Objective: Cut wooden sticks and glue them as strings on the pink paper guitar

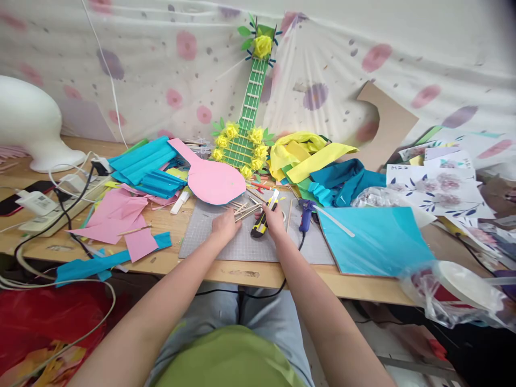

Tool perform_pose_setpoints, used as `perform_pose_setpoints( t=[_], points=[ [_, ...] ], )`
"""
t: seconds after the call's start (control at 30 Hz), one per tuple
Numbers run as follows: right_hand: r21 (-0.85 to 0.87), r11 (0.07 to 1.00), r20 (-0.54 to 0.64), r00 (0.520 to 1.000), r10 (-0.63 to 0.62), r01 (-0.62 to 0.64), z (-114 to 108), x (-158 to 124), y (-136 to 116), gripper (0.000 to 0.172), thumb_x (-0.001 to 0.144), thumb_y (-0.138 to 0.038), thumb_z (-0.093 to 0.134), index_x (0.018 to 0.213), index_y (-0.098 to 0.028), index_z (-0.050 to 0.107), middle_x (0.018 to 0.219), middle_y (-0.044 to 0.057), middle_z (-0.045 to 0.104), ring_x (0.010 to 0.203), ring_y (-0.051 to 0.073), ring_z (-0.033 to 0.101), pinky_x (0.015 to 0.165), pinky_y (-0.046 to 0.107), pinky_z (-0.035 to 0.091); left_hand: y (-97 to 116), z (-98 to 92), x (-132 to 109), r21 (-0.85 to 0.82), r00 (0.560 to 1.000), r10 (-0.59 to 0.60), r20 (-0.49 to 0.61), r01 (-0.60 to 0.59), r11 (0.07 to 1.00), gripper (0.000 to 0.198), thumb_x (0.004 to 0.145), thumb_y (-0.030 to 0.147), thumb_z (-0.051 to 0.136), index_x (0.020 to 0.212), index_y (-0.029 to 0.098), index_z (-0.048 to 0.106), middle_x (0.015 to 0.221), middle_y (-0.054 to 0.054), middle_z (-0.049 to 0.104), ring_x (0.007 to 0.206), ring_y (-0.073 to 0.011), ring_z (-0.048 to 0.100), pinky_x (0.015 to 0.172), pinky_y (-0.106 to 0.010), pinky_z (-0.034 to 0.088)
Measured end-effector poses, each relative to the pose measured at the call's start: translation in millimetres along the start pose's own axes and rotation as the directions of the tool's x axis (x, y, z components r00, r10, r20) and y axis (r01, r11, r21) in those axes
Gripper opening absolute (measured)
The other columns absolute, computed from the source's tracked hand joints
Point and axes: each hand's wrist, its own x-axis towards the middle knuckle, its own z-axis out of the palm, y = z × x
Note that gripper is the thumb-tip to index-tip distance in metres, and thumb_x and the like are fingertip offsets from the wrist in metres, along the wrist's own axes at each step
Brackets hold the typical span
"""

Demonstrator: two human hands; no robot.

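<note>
Low over the grey cutting mat (242,248), my left hand (226,224) is closed on several thin wooden sticks (245,210), whose ends point toward my other hand. My right hand (275,219) is closed over a yellow and black utility knife (260,224); its fingers cover the knife's middle. Just beyond my hands lies a pink paddle-shaped piece (215,183) with a narrow neck. A purple glue gun (306,216) with a clear glue stick rests to the right of my right hand.
A green paper guitar (252,94) with yellow flowers leans at the back. Blue (143,161), pink (121,212) and yellow paper (318,161) lie about. A blue board (374,239) is at right; a power strip (64,207) with cables and a white foam head (30,118) are at left.
</note>
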Motion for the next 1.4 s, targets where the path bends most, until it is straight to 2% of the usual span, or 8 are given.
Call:
perform_pose_setpoints(
  t=[0.2, 0.43, 0.6, 0.83, 0.97, 1.17, 1.27, 1.4],
  points=[
    [-0.426, 0.904, -0.003, 1.000, -0.007, 0.005, 5.6, 16.4, -12.8, 0.031, 0.073, -0.034, 0.053, 0.097, -0.018, 0.042, 0.070, 0.001, 0.061, 0.061, 0.015, 0.061, 0.058, 0.027, 0.047, -1.0, -4.9, 13.4, 0.090, 0.998, 0.056, -0.006, -0.055, 0.994, 0.025, 0.078, 0.030, 0.042, 0.094, 0.016, 0.056, 0.094, -0.011, 0.064, 0.085, -0.0244, 0.061, 0.070, -0.033, 0.046],
    [-0.611, 0.785, -0.066, 0.983, -0.172, 0.097, 15.0, 31.0, -34.9, 0.032, 0.074, -0.033, 0.048, 0.101, -0.015, 0.044, 0.100, 0.014, 0.060, 0.091, 0.024, 0.058, 0.077, 0.035, 0.044, -1.7, -2.1, 37.5, 0.123, 0.999, 0.039, -0.017, -0.037, 0.992, 0.028, 0.082, 0.029, 0.038, 0.096, 0.015, 0.058, 0.093, -0.012, 0.065, 0.082, -0.0226, 0.062, 0.070, -0.032, 0.047],
    [-0.600, 0.792, -0.097, 0.974, -0.207, 0.109, 20.6, 38.9, -35.2, 0.030, 0.073, -0.032, 0.050, 0.098, -0.015, 0.046, 0.097, 0.013, 0.060, 0.093, 0.024, 0.057, 0.079, 0.035, 0.043, -6.0, 2.4, 61.4, 0.120, 0.998, 0.022, -0.056, -0.015, 0.993, 0.031, 0.084, 0.019, 0.031, 0.097, 0.013, 0.058, 0.092, -0.014, 0.065, 0.083, -0.0241, 0.062, 0.071, -0.036, 0.046],
    [-0.241, 0.931, -0.150, 0.937, -0.316, 0.276, 19.9, 24.1, -25.7, 0.027, 0.076, -0.032, 0.044, 0.099, -0.019, 0.042, 0.077, 0.001, 0.058, 0.064, 0.013, 0.059, 0.057, 0.024, 0.046, -8.7, 3.1, 63.5, 0.071, 0.997, -0.015, -0.082, 0.021, 0.997, 0.030, 0.082, 0.026, 0.038, 0.106, 0.013, 0.052, 0.099, -0.015, 0.063, 0.088, -0.0252, 0.060, 0.072, -0.035, 0.045],
    [-0.532, 0.755, -0.160, 0.830, -0.535, 0.383, 20.9, 7.1, -27.9, 0.028, 0.077, -0.035, 0.044, 0.099, -0.018, 0.047, 0.078, 0.003, 0.059, 0.071, 0.017, 0.057, 0.063, 0.028, 0.042, -3.6, 2.7, 47.6, -0.173, 0.983, -0.024, -0.180, -0.008, 0.985, 0.033, 0.081, 0.027, 0.039, 0.108, 0.011, 0.048, 0.101, -0.015, 0.061, 0.090, -0.0231, 0.059, 0.073, -0.032, 0.044],
    [-0.697, 0.454, 0.120, 0.714, -0.690, 0.555, 30.7, -9.9, -20.7, 0.028, 0.080, -0.033, 0.041, 0.101, -0.017, 0.050, 0.081, 0.005, 0.060, 0.076, 0.018, 0.054, 0.066, 0.026, 0.038, -15.5, -0.8, 48.8, -0.524, 0.992, 0.081, -0.101, -0.122, 0.843, 0.029, 0.083, 0.025, 0.031, 0.084, 0.015, 0.059, 0.076, -0.003, 0.063, 0.068, -0.0137, 0.056, 0.061, -0.023, 0.039],
    [-0.707, 0.354, 0.221, 0.667, -0.711, 0.612, 33.3, -18.0, -18.5, 0.027, 0.082, -0.032, 0.037, 0.102, -0.017, 0.050, 0.091, 0.007, 0.059, 0.086, 0.018, 0.051, 0.073, 0.026, 0.036, -18.3, -8.7, 44.6, -0.444, 0.979, 0.005, -0.204, -0.097, 0.891, 0.027, 0.083, 0.033, 0.035, 0.086, 0.018, 0.058, 0.078, -0.003, 0.064, 0.070, -0.0146, 0.056, 0.059, -0.023, 0.036],
    [-0.767, 0.281, 0.279, 0.694, -0.664, 0.577, 33.9, -26.3, -20.9, 0.027, 0.080, -0.028, 0.040, 0.103, -0.019, 0.050, 0.098, 0.007, 0.054, 0.095, 0.019, 0.046, 0.079, 0.027, 0.034, -12.7, -15.4, 32.0, -0.234, 0.937, -0.058, -0.344, -0.025, 0.972, 0.030, 0.086, 0.035, 0.030, 0.094, 0.023, 0.056, 0.092, -0.003, 0.065, 0.084, -0.0168, 0.057, 0.061, -0.024, 0.034]
  ],
)
